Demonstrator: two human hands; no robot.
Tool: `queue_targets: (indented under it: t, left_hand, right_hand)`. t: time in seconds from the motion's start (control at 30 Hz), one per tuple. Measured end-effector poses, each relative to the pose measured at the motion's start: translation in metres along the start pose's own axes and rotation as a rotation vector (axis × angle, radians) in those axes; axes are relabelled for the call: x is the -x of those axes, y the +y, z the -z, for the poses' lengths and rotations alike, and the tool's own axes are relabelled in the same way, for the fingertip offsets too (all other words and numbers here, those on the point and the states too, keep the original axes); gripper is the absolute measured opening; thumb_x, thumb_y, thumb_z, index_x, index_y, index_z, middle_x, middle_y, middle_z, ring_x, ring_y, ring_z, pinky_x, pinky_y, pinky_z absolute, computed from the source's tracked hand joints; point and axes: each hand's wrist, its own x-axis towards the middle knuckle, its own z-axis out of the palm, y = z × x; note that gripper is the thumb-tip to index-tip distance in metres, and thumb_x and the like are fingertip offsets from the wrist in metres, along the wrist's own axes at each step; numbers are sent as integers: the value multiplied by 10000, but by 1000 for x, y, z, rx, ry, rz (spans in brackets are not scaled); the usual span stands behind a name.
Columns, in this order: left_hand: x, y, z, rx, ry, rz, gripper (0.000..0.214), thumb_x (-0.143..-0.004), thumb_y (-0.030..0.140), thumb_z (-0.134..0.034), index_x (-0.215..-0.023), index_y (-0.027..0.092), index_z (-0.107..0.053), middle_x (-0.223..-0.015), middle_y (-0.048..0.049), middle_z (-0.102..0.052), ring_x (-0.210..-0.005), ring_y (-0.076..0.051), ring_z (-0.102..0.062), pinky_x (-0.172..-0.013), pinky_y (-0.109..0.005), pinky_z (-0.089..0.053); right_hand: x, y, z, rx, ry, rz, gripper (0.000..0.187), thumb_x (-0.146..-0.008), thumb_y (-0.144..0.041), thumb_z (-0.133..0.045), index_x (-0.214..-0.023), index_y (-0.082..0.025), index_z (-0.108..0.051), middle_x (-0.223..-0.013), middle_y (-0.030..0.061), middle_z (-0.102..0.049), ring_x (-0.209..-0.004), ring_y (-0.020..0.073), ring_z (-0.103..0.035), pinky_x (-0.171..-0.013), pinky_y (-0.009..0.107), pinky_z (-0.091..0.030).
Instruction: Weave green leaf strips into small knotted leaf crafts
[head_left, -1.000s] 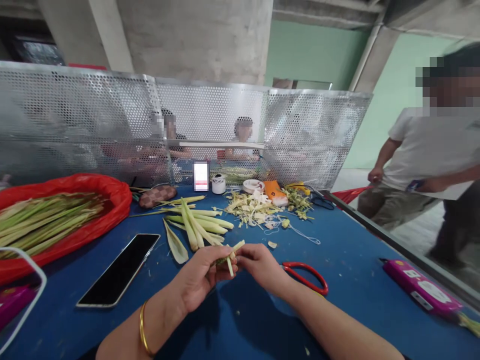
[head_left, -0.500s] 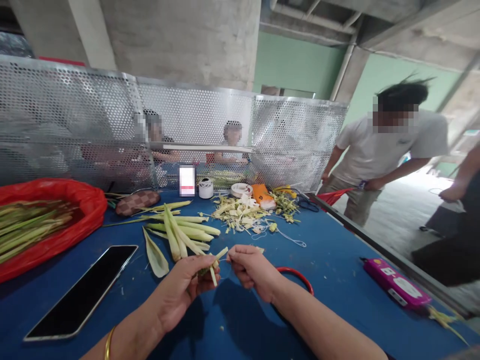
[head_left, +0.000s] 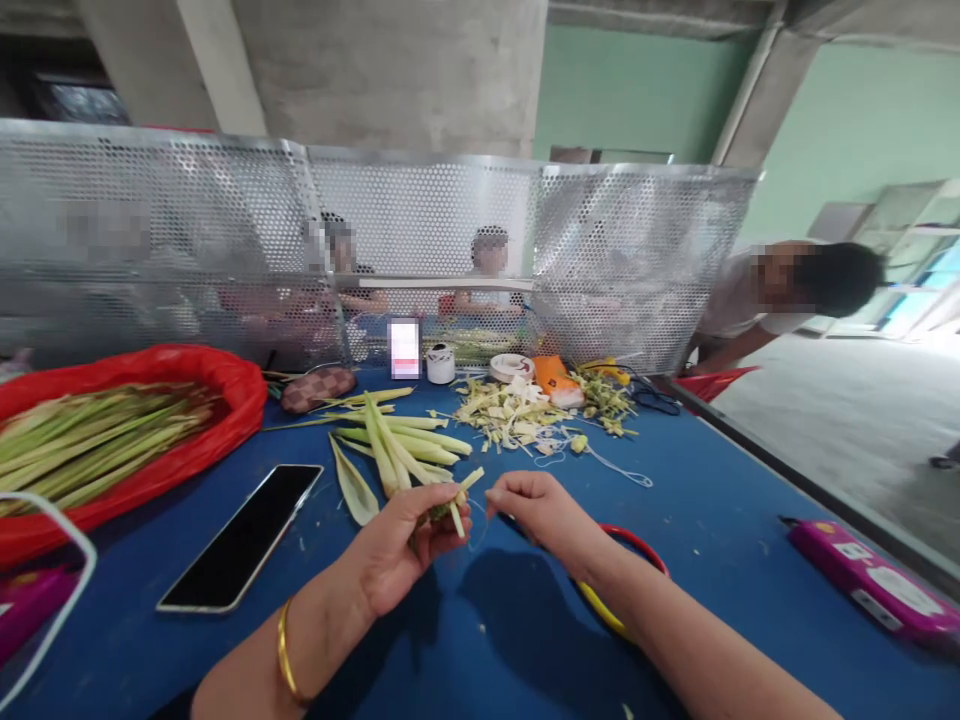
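Pinching leaf piece point(head_left: 459, 497) at frame centre, left hand point(head_left: 397, 545) clamped on it | right hand point(head_left: 536, 510) just beside, fingertips closed on thread point(head_left: 477, 532) | few peeled stalks point(head_left: 397, 445) laid above | red bag point(head_left: 225, 385), left edge, holds many uncut stalks point(head_left: 97, 440): most work seemingly left.

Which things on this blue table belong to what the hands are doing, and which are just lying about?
In hand: left hand pinching a leaf bundle; right hand pinching what looks like thread; peeled stalks, red bag of stalks, trimmings close by.
Lying about: phone, checkered pouch, pink packet, scissors under the right arm.
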Motion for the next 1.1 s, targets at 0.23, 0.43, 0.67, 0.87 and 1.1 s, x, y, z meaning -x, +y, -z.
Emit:
queue_targets:
  t: [0.23, 0.43, 0.67, 0.87, 1.1]
  left_hand:
    - [-2, 1, 1, 16, -36, 23, 125, -798, 106, -609, -705, 81, -688, -644, -55, -663, -533, -122, -624, -494, -211, -561]
    - [-2, -4, 3, -56, -108, -27, 128, -764, 135, -630, -668, 84, -697, -638, -51, -650, -535, -108, -596, -510, -198, -550]
    - [-1, -5, 2, -193, -141, -104, 140, -699, 245, -713, -701, 105, -717, -701, -58, -671, -624, -125, -603, -577, -199, -528]
    - [-3, -5, 1, -332, -34, -180, 243, -638, 335, -777, -685, 102, -726, -698, -64, -684, -608, -127, -596, -614, -221, -512]
    - [-6, -8, 3, -343, -11, -183, 332, -591, 427, -803, -659, 110, -733, -640, -48, -681, -581, -122, -600, -618, -227, -505]
  right_hand:
    - [-4, 5, 2, -9, 122, 106, 281, -739, -407, -670, -934, -214, -729, -925, 38, -677, -871, 200, -578, -781, 311, -439]
    - [7, 2, -15, -297, -205, 6, 303, -662, -392, -781, -854, -165, -725, -841, 30, -707, -829, 177, -613, -854, 320, -425]
    - [8, 1, -18, -533, -144, -114, 314, -659, -412, -785, -704, -167, -595, -740, 11, -652, -690, 130, -609, -734, 280, -457]
    - [8, 1, -9, -465, -127, -200, 286, -703, -382, -723, -685, -185, -517, -535, -93, -424, -376, 30, -249, -394, 190, -259]
    - [15, -1, -7, 563, 227, 536, 183, -918, -252, -479, -760, -205, -559, -801, 23, -544, -729, 148, -542, -669, 257, -426]
